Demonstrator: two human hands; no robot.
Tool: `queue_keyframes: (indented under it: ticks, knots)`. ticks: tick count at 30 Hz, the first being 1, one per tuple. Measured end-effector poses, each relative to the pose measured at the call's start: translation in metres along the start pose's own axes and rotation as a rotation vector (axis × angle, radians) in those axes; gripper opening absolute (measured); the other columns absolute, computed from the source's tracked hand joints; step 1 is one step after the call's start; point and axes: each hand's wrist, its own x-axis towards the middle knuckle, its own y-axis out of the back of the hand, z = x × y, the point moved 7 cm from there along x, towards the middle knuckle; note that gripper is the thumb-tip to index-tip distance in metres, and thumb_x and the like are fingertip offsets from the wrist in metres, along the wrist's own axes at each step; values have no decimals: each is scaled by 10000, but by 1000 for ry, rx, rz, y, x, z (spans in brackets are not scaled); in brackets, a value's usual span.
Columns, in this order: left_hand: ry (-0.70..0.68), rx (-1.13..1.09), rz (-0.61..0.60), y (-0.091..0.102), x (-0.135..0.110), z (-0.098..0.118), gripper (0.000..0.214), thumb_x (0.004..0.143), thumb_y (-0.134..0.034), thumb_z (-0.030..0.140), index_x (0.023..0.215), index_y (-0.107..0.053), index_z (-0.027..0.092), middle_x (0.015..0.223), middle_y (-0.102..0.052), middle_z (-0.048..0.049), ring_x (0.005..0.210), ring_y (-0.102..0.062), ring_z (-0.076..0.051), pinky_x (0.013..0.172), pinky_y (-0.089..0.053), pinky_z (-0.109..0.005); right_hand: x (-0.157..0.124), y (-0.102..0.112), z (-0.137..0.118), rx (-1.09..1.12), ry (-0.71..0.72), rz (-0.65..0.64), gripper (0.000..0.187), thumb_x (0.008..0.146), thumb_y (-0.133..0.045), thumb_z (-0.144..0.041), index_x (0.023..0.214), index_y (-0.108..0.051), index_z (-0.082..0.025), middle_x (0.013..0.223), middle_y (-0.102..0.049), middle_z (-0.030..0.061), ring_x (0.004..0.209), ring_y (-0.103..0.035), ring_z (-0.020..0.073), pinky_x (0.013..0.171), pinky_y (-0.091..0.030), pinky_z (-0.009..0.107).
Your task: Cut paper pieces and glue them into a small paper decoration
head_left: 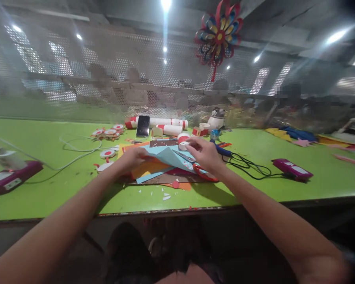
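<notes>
My left hand (pixel 136 157) grips the left edge of a sheet of light blue paper (pixel 162 155), which is creased and raised in the middle. Over the right part of that sheet is my right hand (pixel 206 154), its thumb and fingers drawn together beside a red-and-white paper ring (pixel 183 142). Whether those fingers pinch something small or touch the ring is unclear. Scissors (pixel 197 166) with red handles lie under the right hand, blades pointing left over the blue paper. Orange, yellow and brown sheets (pixel 148 169) are stacked beneath.
A phone (pixel 143 126) leans against red-and-white paper tubes (pixel 165 122). Red-and-white discs (pixel 108 154) lie left. A blue-handled corded tool (pixel 223 150) connects to a purple power strip (pixel 292 169) at right; another power strip (pixel 14 177) is at left. Paper scraps (pixel 166 196) dot the front.
</notes>
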Motion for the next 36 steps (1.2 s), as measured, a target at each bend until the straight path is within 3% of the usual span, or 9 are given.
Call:
queue_keyframes:
  ticks: [3,8,14,18,25,30,36]
  knots:
    - [-81,180,-37,3,7,11,198,664,-625,324,802,-730,229,728,-702,-3,680,-577,-172,616,-408,-232,-20,2,-14,-68,61,-75,213,892,-414,-240,892,-596,-131,820,-618,70,731,-559,154,689,-422,268]
    - [-116,267,-97,7,19,19,190,662,-622,279,809,-735,235,663,-689,16,615,-545,-132,593,-386,-221,-51,-26,-40,-225,227,-483,167,800,-564,-269,710,-659,-164,680,-610,46,616,-552,161,558,-354,257]
    - [-67,191,-104,4,20,6,195,629,-647,222,801,-737,242,724,-708,-18,626,-565,-149,612,-416,-252,-62,-33,-34,-480,270,-681,169,815,-536,-245,772,-676,-160,720,-626,76,678,-568,191,583,-335,271]
    - [-71,239,-128,1,13,8,214,656,-618,233,837,-731,254,793,-717,-7,734,-588,-169,681,-421,-254,-66,-37,-26,-548,311,-714,180,801,-501,-135,724,-663,-146,701,-624,82,625,-545,177,537,-288,276]
    - [-64,284,-147,0,3,12,273,699,-584,296,925,-714,216,828,-716,-3,757,-590,-183,648,-420,-239,-62,-35,-27,-523,312,-705,241,847,-452,-156,698,-640,-141,726,-606,79,649,-520,163,562,-290,273]
    - [-39,248,-161,-1,3,7,272,700,-576,285,920,-720,214,875,-716,-11,760,-591,-184,671,-425,-243,-64,-15,-53,-423,378,-732,212,846,-449,-155,693,-595,-165,716,-565,51,649,-493,158,584,-314,276]
    - [-10,285,-229,-1,-4,8,282,654,-581,223,900,-718,233,858,-705,-3,783,-596,-193,682,-430,-241,-83,31,-102,-319,425,-758,214,860,-408,-156,697,-530,-221,716,-544,47,687,-479,183,619,-362,321]
